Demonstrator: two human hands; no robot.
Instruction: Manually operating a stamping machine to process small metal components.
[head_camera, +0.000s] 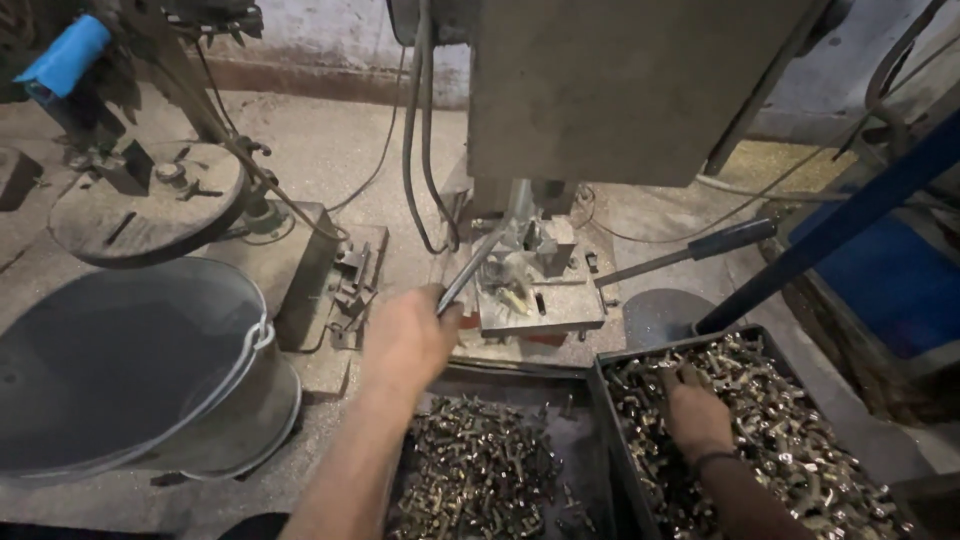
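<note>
My left hand (408, 340) is closed around a thin metal lever rod (472, 268) that slants up toward the fixture (530, 290) of a drill press. Small brass parts sit on that fixture under the spindle. My right hand (695, 412) reaches down into a dark tray (604, 378) filled with several brass fittings (790, 440), fingers buried among them. Whether it grips one is hidden. A dark band circles my right wrist.
A second tray (575, 430) in front holds more brass parts (480, 470). A grey metal bucket (140, 370) stands at the left beside a round machine table (140, 205). A handle with a black grip (730, 240) and a blue bar (850, 215) cross at the right.
</note>
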